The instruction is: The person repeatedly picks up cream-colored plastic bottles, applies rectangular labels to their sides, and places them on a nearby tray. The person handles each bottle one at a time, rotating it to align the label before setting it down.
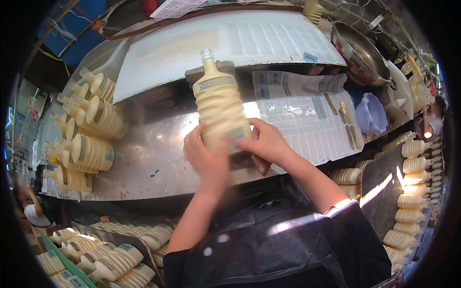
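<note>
A cream bottle [218, 103] with wavy ribs and a clear threaded neck lies in front of me, neck pointing away, over a dark block [194, 76] on the metal table [144, 158]. One grey-blue label sits near its shoulder, another near its base. My left hand [207, 156], smeared by motion, curls against the bottle's lower left side, its thumb side over the base. From the right, my right hand [269, 141] grips the base, thumb on the lower label [235, 134] and fingers at the side. Beside it, label sheets [293, 134] lie on the table.
Several similar bottles [98, 115] stand at the table's left. A white board [173, 43] spans the back. Gold strips [349, 120] lie on the sheets, near a lilac bucket [372, 115] and a metal pan [362, 50]. More bottles fill the lower left [115, 261] and right [410, 201].
</note>
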Tool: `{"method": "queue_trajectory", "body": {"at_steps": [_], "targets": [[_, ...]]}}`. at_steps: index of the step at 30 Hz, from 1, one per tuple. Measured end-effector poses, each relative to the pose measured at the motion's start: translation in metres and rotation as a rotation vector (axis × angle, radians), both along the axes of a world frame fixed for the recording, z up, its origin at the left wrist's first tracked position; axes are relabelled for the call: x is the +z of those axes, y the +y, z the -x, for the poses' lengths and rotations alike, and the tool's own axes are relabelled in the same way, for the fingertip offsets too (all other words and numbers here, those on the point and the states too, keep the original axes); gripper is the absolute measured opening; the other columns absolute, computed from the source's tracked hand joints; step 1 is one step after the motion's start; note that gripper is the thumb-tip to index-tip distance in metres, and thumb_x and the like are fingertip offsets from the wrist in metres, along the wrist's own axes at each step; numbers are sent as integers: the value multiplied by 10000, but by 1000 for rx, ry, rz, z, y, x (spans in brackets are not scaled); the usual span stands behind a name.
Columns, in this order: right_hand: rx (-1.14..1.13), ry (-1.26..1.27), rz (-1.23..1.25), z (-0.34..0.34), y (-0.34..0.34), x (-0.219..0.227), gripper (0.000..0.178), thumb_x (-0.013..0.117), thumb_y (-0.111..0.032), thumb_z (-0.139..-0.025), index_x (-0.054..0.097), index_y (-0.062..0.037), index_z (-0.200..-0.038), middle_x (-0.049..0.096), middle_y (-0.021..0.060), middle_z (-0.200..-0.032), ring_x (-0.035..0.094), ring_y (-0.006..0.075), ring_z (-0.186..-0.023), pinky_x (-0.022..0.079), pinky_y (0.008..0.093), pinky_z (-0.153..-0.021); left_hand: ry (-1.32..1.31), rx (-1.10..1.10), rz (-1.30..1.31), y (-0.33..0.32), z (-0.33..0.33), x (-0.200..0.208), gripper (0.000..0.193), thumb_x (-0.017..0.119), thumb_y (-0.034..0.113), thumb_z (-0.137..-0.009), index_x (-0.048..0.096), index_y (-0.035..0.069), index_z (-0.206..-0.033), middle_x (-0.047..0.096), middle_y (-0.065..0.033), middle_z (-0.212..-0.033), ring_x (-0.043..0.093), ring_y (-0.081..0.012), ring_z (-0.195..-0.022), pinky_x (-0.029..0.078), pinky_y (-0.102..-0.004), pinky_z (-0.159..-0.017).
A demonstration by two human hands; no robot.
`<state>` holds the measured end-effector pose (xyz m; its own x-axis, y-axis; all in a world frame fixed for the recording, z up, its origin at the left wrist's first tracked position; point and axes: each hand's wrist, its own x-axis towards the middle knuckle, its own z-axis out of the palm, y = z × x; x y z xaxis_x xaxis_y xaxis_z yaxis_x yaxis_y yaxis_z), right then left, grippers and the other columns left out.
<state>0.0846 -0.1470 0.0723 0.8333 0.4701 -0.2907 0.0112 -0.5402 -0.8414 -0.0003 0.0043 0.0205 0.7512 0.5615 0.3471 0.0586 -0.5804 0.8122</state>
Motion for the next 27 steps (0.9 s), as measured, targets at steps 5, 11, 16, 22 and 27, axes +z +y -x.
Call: {"method": "queue_trajectory", "body": {"at_steps": [5,11,16,22,27], "targets": [[-24,108,-76,-3,-3,-7,593,695,-449,-888,634,-42,-1315,750,162,-934,739,294,-841,564,387,-803,-86,-37,78,6,1,-12,499,650,281,-926,523,20,-1333,542,-178,-1275,493,-362,-1210,328,-480,-1081],[30,115,-3,-5,-2,5,599,667,-459,-907,608,-46,-1338,740,192,-993,727,333,-901,552,420,-828,-94,-67,105,8,0,-9,502,672,239,-899,525,-3,-1314,541,-189,-1261,515,-362,-1183,383,-473,-1049],[18,24,-23,-4,-5,-6,578,665,-441,-910,606,-34,-1317,730,213,-1026,720,351,-932,548,425,-836,-66,-53,209,6,-1,-7,519,710,202,-876,518,-15,-1307,536,-182,-1272,517,-332,-1201,387,-454,-1067],[33,19,12,-3,-2,9,552,670,-440,-908,622,-32,-1276,722,223,-1076,695,382,-1016,535,447,-874,-82,-74,336,6,2,-5,490,698,172,-911,508,-22,-1320,522,-155,-1300,497,-278,-1253,369,-406,-1113],[15,-33,9,-2,-2,2,549,675,-446,-904,630,-33,-1263,721,219,-1088,687,397,-1029,530,454,-886,-82,-89,319,6,2,-6,483,693,175,-920,514,-20,-1325,512,-153,-1314,495,-274,-1260,370,-405,-1114]]}}
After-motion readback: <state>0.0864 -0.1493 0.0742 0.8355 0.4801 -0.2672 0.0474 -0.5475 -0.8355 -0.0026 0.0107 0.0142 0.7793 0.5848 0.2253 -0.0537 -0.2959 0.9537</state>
